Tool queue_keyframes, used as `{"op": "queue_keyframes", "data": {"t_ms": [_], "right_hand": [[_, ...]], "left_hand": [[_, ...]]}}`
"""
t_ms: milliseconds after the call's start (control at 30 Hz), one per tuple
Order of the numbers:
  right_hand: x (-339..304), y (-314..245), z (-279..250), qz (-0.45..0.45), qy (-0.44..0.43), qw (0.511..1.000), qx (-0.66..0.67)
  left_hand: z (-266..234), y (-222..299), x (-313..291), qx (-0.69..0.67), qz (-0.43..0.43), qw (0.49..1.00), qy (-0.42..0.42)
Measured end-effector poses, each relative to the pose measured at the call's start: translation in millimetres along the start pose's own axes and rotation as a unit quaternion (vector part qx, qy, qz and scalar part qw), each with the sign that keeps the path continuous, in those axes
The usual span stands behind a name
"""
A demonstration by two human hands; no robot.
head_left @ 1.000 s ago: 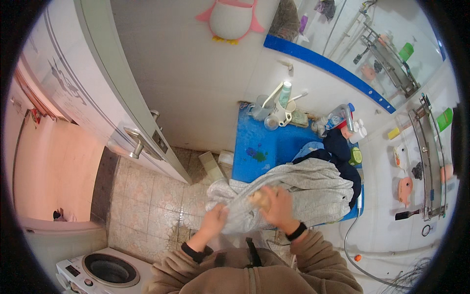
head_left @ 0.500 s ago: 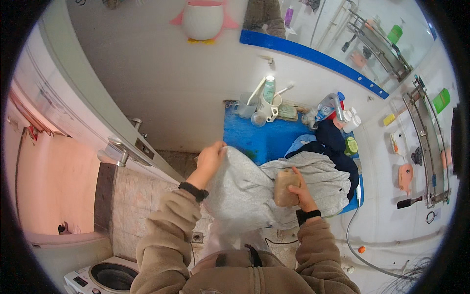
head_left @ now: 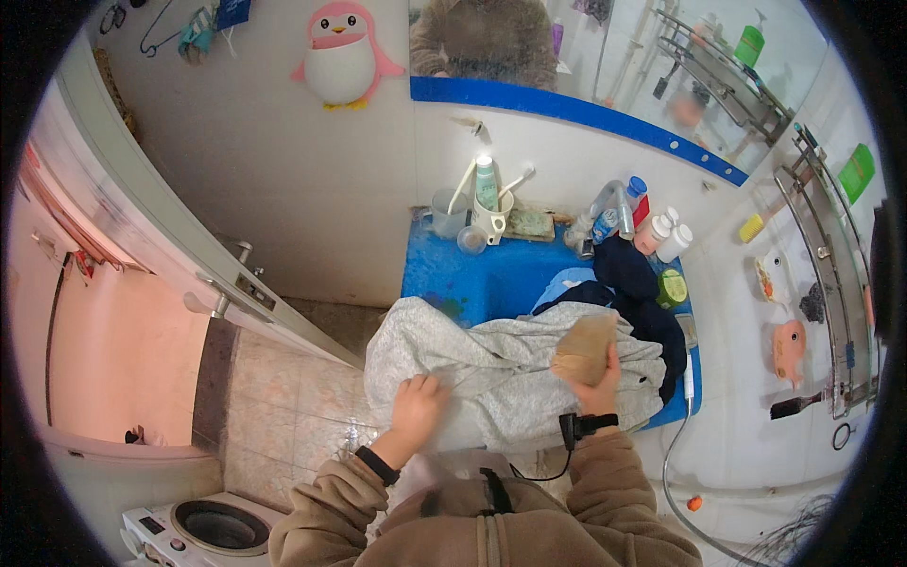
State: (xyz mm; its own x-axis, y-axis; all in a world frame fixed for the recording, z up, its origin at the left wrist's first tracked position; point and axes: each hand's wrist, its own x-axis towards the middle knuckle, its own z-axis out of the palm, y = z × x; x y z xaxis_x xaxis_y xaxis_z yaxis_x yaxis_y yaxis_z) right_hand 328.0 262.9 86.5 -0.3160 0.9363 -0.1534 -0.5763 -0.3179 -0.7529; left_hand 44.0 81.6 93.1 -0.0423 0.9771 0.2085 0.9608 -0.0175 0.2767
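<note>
A light grey garment [head_left: 491, 354] lies in folds across the blue sink counter [head_left: 435, 260], its near edge hanging over the front. My left hand [head_left: 419, 413] is at that near edge on the left, its slightly blurred fingers curled on the cloth. In my right hand [head_left: 599, 386] is a tan bar of soap [head_left: 584, 350], raised above the right part of the garment. Dark navy cloth [head_left: 661, 326] is bunched beside and behind the garment, with a light blue piece [head_left: 564, 283] showing next to it.
Behind the garment stand a cup [head_left: 492, 219] with toothpaste and toothbrushes, a faucet [head_left: 614, 198] and several bottles [head_left: 661, 231]. A shower hose [head_left: 673, 472] runs down on the right. An open door [head_left: 227, 255] and a washing machine [head_left: 203, 529] are on the left.
My left hand has come down and nearer, from the lifted left corner to the near edge. The garment's left part now lies lower on the counter. The soap has moved right and tilted.
</note>
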Motion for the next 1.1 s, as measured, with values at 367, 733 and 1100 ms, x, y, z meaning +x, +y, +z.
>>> {"op": "queue_keyframes", "data": {"t_ms": [367,733,1100], "right_hand": [[49,5,38,0.018,0.026,0.988,0.152],[-5,-157,-14,-0.305,-0.043,0.951,0.004],[-29,-102,-42,-0.183,0.183,0.947,-0.188]], "left_hand": [[-40,6,-34,-0.184,-0.096,0.959,0.191],[-39,53,-44,-0.203,0.095,0.960,0.169],[26,63,-50,-0.117,0.087,0.989,-0.004]]}}
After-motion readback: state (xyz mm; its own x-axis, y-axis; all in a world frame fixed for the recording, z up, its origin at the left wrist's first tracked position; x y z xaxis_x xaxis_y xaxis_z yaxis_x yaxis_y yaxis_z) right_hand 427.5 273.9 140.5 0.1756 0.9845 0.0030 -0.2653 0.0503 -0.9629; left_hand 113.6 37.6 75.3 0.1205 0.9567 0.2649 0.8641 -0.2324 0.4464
